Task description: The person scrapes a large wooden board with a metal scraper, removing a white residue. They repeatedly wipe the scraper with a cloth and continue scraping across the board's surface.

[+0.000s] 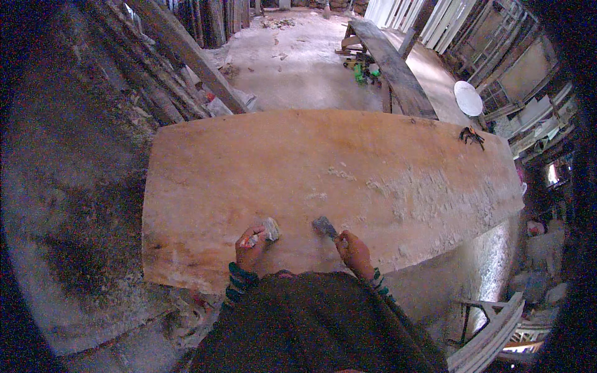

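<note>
In my right hand (pixel 354 252) is a putty knife (pixel 323 227), its broad grey blade angled up and left over the board. The fingers are closed round its handle. My left hand (pixel 250 246) is closed on a second putty knife (pixel 271 229), whose pale end looks coated with whitish paste. Both hands are low over the near edge of a large wooden board (pixel 249 155), a short gap between the two blades. Whitish smears and crumbs (pixel 429 193) are spread over the board's right half. Whether either blade touches the wood is hard to make out.
Near the board's far right corner lies a small dark clamp-like object (pixel 472 137). Beyond stands a long narrow bench (pixel 398 68) with green tools (pixel 360 73) beside it. Timber lengths (pixel 143 74) lean at the left. A white round lid-like disc (pixel 468 98) is at the right.
</note>
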Motion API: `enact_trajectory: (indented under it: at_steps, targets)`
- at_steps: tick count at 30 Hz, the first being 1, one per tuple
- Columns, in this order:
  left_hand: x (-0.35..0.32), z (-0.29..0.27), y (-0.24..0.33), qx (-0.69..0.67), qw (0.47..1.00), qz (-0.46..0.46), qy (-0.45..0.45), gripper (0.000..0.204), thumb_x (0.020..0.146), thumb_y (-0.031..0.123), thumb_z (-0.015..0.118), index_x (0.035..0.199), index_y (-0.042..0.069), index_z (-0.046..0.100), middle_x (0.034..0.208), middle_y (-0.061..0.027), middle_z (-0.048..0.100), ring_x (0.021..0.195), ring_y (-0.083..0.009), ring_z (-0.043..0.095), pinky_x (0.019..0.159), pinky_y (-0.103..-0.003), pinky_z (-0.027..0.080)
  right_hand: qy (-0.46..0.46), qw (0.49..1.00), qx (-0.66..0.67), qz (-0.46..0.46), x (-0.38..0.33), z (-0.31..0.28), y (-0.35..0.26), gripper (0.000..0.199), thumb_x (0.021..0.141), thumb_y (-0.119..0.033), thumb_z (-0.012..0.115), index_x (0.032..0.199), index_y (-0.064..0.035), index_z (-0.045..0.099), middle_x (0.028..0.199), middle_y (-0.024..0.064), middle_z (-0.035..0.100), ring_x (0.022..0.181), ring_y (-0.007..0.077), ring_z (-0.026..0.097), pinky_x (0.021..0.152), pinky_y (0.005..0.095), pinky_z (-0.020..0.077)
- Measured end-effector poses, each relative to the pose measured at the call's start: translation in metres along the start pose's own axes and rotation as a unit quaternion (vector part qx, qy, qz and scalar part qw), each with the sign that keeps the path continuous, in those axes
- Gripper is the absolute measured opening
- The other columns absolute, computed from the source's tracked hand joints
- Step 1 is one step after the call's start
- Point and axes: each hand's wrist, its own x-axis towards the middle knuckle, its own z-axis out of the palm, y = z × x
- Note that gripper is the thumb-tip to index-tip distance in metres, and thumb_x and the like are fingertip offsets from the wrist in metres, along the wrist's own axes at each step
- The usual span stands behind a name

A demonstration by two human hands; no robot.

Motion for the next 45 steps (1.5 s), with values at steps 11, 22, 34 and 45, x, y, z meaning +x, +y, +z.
enact_trajectory:
  at_steps: [11, 22, 34, 45]
  targets:
    - [0.083, 0.135, 0.046, 0.278, 0.911, 0.199, -0.230, 0.029, 0.090, 0.028, 0.050, 0.088, 0.002, 0.062, 0.082, -0.0222, 0.062, 0.075, -0.0397, 0.061, 0.065, -0.049, 0.049, 0.149, 0.983, 0.078, 0.071, -0.045, -0.018, 0.044, 0.023, 0.087, -0.029, 0.061, 0.096, -0.0070, 0.058, 0.084, 0.0187, 0.063, 0.080, 0.0362, 0.062, 0.067, 0.0418, 0.0471]
    - [0.099, 0.200, 0.005, -0.100, 0.935, 0.197, -0.278, 0.022, 0.086, 0.014, 0.060, 0.104, 0.002, 0.061, 0.077, -0.0069, 0.068, 0.072, -0.0156, 0.065, 0.067, -0.032, 0.053, 0.262, 0.949, 0.107, 0.139, -0.099, -0.012, 0.121, 0.025, 0.085, -0.025, 0.064, 0.099, -0.0046, 0.059, 0.085, 0.0148, 0.066, 0.079, 0.0282, 0.065, 0.066, 0.0382, 0.0478]
    - [-0.007, -0.070, -0.007, 0.140, 0.990, -0.026, 0.017, 0.020, 0.086, 0.017, 0.063, 0.101, 0.003, 0.063, 0.083, -0.0077, 0.066, 0.076, -0.0132, 0.062, 0.067, -0.030, 0.051, 0.083, 0.993, 0.058, -0.065, 0.021, 0.040, -0.001, 0.030, 0.090, -0.027, 0.051, 0.108, -0.0032, 0.054, 0.094, 0.0213, 0.062, 0.084, 0.0397, 0.061, 0.070, 0.0479, 0.0502]
    - [-0.061, -0.056, 0.007, 0.074, 0.990, 0.010, 0.116, 0.014, 0.085, 0.013, 0.063, 0.096, 0.002, 0.064, 0.095, -0.0107, 0.067, 0.088, -0.0207, 0.063, 0.079, -0.033, 0.049, 0.081, 0.993, 0.023, -0.081, 0.018, 0.005, -0.013, 0.028, 0.091, -0.030, 0.050, 0.100, -0.0035, 0.054, 0.081, 0.0211, 0.063, 0.077, 0.0404, 0.061, 0.065, 0.0506, 0.0477]
